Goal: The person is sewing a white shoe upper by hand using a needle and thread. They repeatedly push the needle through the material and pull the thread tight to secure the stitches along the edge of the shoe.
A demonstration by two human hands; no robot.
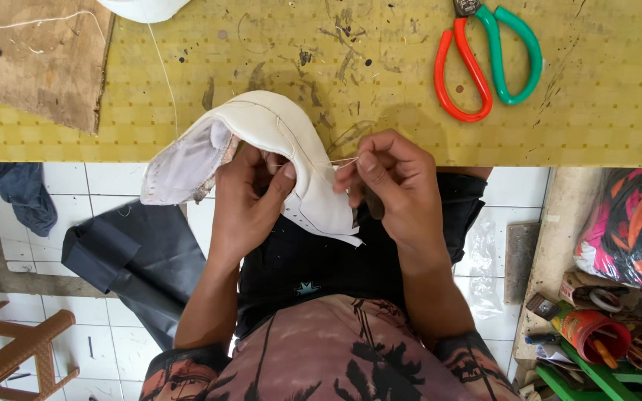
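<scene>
The yellow checked, stained worktable top (276,44) fills the upper part of the view, cut off at the top and both sides, and its legs are hidden. At its near edge lies the curved white leather shoe upper with a pale fabric lining (261,130), half over the edge and above the person's dark lap; its far end is covered by the fingers. The left hand (245,200) is clamped on that upper from below, thumb pressed on the outer face. The right hand (388,186) is pinched shut on a thin pale thread (334,161) running to the seam; whether a needle sits between the fingertips cannot be made out. A brown cardboard sheet (39,59) lies top left, and a white rounded object (143,9) is mostly cut off. The orange-and-green-handled scissors (484,59) have their blades out of view. A red cylindrical tin with a printed label (591,330) stands lower right, contents unclear.
</scene>
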